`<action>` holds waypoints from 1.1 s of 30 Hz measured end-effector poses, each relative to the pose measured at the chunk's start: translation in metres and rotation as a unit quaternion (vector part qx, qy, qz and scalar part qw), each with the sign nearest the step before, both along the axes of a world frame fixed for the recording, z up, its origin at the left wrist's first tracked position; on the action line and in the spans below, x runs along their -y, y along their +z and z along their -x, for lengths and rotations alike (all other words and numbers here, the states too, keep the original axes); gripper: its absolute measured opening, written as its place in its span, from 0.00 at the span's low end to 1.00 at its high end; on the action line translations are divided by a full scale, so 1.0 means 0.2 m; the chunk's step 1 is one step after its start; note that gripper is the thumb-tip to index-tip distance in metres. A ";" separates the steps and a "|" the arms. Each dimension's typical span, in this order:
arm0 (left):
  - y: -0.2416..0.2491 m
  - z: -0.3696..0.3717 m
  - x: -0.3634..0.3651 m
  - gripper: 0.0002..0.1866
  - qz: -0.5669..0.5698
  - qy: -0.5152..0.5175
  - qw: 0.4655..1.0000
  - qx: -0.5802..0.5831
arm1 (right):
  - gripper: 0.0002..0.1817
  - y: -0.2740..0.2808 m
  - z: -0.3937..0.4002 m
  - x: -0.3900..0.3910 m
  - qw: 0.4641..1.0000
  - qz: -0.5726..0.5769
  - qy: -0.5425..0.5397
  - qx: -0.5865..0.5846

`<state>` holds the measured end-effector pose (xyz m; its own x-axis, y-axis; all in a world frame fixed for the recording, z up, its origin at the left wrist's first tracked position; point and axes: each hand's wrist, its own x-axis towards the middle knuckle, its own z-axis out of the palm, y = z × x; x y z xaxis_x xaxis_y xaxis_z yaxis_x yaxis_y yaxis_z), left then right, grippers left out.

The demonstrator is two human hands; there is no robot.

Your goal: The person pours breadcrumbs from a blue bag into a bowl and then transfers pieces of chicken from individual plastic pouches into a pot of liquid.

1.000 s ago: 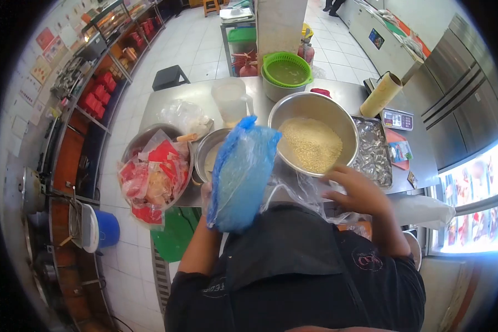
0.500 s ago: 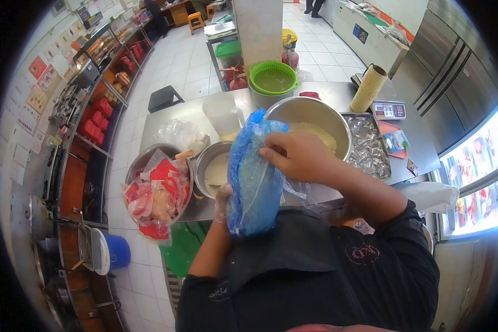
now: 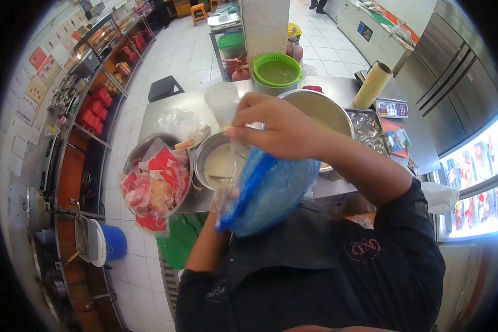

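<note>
A full blue plastic bag (image 3: pixel 276 191) is tilted against the dark apron. My left hand (image 3: pixel 225 199), in a clear plastic glove, grips the bag's left side; its fingers are partly hidden by clear film. Above the bag, my right hand (image 3: pixel 265 127) pinches a strip of clear plastic. Under and left of it stands a steel pot (image 3: pixel 200 160) with pale liquid and a utensil inside. A large steel bowl (image 3: pixel 343 113) is partly covered by my right forearm.
A bowl (image 3: pixel 189 191) of red and clear plastic packets is at left, near a crumpled clear bag (image 3: pixel 180 123). Behind stand a plastic jug (image 3: pixel 221 99) and green basket (image 3: pixel 276 71). At right are a metal tray (image 3: pixel 365 130), film roll (image 3: pixel 373 86) and scale (image 3: pixel 392 108).
The blue bag has tilted over, its upper end now to the right. My right hand has left the bag's top and moved left, lifting clear plastic over the pot.
</note>
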<state>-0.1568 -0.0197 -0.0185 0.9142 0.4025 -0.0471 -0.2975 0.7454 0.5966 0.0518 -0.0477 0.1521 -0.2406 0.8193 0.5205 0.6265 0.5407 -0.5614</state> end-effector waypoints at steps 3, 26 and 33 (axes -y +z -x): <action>-0.01 -0.01 0.00 0.39 -0.022 -0.030 0.999 -0.010 | 0.19 0.00 -0.03 -0.08 0.994 0.103 0.009 0.024; -0.11 -0.05 -0.09 0.32 -0.106 -0.131 0.985 -0.043 | 0.10 0.14 -0.17 0.30 0.934 0.235 0.043 0.264; -0.12 -0.08 -0.15 0.30 -0.147 -0.178 0.972 -0.042 | 0.08 0.20 -0.22 0.32 0.970 0.155 0.035 0.187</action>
